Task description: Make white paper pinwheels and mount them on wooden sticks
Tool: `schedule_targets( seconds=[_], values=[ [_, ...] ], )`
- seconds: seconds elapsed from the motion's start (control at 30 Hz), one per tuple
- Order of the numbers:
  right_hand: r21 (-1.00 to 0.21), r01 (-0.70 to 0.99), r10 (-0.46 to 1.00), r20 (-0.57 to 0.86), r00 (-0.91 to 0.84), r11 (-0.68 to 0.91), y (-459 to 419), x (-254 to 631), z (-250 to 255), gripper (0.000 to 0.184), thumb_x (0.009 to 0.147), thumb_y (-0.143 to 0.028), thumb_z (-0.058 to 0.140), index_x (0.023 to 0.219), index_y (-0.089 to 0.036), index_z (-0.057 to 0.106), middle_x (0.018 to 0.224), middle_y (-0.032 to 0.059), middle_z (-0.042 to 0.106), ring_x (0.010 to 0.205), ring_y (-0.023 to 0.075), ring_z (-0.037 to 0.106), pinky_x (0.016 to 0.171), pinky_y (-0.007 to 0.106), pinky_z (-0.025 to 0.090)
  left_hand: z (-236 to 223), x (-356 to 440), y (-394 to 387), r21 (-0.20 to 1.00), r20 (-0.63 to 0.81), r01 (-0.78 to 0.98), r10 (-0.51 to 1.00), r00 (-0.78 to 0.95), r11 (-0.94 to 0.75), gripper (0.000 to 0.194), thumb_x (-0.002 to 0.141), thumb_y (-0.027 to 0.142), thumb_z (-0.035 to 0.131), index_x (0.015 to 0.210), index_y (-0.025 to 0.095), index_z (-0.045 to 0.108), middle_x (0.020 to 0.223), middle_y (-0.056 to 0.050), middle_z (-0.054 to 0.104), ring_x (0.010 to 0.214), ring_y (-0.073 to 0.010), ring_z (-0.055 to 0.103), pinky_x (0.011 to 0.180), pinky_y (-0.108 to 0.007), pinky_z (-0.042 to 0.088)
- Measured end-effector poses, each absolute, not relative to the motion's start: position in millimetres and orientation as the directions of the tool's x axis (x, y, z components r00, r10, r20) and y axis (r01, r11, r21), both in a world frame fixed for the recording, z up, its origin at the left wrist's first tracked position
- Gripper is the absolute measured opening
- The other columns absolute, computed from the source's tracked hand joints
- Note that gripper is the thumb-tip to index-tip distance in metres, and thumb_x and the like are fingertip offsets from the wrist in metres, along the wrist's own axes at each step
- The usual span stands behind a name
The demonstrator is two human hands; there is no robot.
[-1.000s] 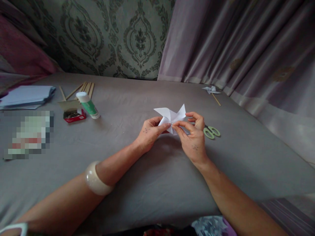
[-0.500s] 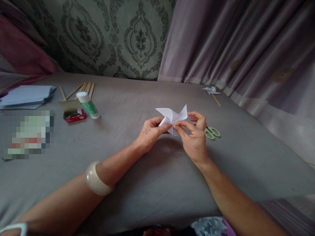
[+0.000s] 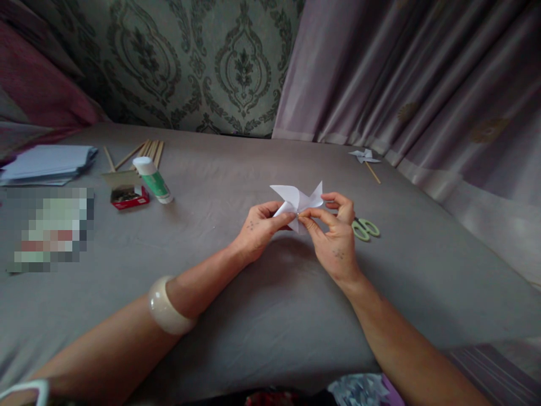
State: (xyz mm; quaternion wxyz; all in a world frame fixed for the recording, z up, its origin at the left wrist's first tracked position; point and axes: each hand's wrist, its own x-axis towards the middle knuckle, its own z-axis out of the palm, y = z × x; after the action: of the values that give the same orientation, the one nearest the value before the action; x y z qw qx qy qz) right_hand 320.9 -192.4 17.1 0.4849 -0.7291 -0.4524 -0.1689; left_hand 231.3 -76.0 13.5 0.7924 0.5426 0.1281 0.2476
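A white paper pinwheel (image 3: 291,198) with curled blades is held up in front of me over the grey cloth. My left hand (image 3: 262,228) is closed on its left side, thumb pressed near the middle of the paper. Thumb and index finger of my right hand (image 3: 333,237) pinch at the pinwheel's centre, where a tiny shiny point shows, like a pin. The other right fingers curl behind the right blade. Green-handled scissors (image 3: 366,229) lie just past my right hand, their blades partly hidden by it.
At left stand a glue stick (image 3: 153,180) and an open red box (image 3: 129,197) of small metallic pieces. Behind them lie wooden sticks (image 3: 147,151) and stacked paper (image 3: 46,164). A finished-looking pinwheel on a stick (image 3: 364,157) lies far right, near the curtain (image 3: 359,73).
Both hands stay almost in place on the pinwheel, and the same pinch holds at its centre. The view has shifted very slightly.
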Motion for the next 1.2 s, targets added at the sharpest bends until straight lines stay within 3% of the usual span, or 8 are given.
schedule_targets(
  seconds=[0.63,1.2],
  values=[
    [-0.598,0.793,0.525,0.642,0.559,-0.114,-193.0,322.3,18.4,0.015,0.082,-0.035,0.062,0.076,-0.024,0.071,0.111,0.0063,0.047,0.104,0.0225,0.045,0.096,0.045,0.039,13.6,231.0,-75.9,0.935,0.094,-0.261,0.543,0.835,0.239,0.016,0.066,0.026,0.068,0.075,0.013,0.071,0.07,-0.003,0.067,0.065,-0.0118,0.056,0.067,-0.025,0.044],
    [-0.71,0.696,0.552,0.54,0.636,-0.107,-192.2,323.5,19.8,0.015,0.077,-0.036,0.065,0.074,-0.022,0.072,0.109,0.0065,0.053,0.101,0.0219,0.05,0.097,0.043,0.039,14.2,230.1,-76.8,0.939,0.092,-0.258,0.557,0.825,0.226,0.019,0.063,0.025,0.072,0.077,0.013,0.069,0.071,-0.001,0.066,0.063,-0.0103,0.056,0.066,-0.024,0.043]
  ],
)
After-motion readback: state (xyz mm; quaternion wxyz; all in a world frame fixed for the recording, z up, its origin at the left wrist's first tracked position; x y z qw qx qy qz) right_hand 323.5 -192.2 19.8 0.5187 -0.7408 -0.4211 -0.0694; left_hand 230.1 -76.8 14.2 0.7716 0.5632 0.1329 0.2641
